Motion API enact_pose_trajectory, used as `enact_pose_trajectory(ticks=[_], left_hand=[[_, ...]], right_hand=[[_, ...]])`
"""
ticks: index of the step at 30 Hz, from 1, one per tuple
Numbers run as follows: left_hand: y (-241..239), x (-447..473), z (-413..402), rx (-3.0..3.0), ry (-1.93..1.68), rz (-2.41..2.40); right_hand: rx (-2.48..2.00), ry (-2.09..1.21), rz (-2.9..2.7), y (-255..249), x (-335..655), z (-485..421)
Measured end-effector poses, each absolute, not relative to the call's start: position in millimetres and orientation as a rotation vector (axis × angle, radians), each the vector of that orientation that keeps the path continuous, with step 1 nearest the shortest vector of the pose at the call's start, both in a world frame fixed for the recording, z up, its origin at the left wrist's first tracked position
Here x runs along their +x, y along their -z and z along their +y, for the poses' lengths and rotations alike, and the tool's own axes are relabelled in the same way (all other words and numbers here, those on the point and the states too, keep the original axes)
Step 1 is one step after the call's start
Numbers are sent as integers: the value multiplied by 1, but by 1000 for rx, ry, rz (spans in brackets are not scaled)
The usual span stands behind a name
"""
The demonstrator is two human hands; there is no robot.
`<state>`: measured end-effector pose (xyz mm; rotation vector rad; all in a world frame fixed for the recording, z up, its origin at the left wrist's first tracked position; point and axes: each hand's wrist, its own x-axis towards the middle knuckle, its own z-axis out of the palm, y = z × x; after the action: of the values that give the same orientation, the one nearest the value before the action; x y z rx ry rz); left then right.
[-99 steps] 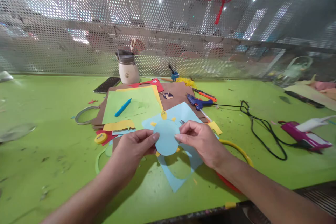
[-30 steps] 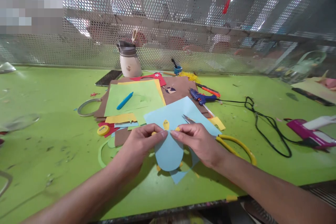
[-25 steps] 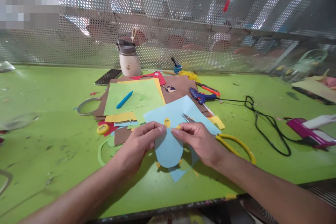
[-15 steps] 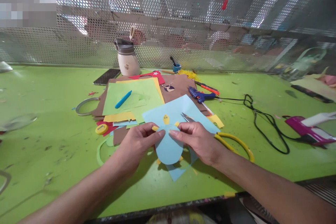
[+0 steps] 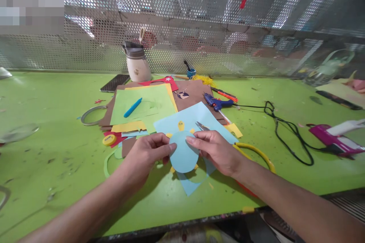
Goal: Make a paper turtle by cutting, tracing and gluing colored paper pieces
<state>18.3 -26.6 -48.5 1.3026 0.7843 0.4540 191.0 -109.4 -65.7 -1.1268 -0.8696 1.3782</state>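
My left hand [image 5: 146, 152] and my right hand [image 5: 215, 150] both pinch a round light blue paper cut-out [image 5: 184, 153] just above the green table [image 5: 57, 159]. Small yellow pieces stick out round its edge, with a yellow head piece [image 5: 180, 125] at the far side. Under it lies a light blue paper sheet [image 5: 196, 119] with a round hole cut from its near part. The tips of scissors [image 5: 202, 125] show on that sheet behind my right hand.
A stack of green, yellow, brown and red paper [image 5: 145, 104] with a blue crayon [image 5: 132, 107] lies beyond. A blue glue gun [image 5: 216, 102] with black cord [image 5: 281, 129], a yellow ring [image 5: 256, 153], a white jar [image 5: 137, 66], a phone [image 5: 115, 82] and a pink tool [image 5: 335, 142] are around.
My fingers have moved from the top of the blue circle out to its sides. The circle sits slightly lower against the sheet, showing the yellow head piece fully.
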Motion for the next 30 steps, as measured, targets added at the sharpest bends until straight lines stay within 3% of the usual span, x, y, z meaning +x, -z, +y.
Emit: enact_pose_trajectory(ticks=[30], left_hand=[[44, 17, -24, 1197, -478, 721]], right_hand=[[-1162, -1346, -902, 66, 190, -109]])
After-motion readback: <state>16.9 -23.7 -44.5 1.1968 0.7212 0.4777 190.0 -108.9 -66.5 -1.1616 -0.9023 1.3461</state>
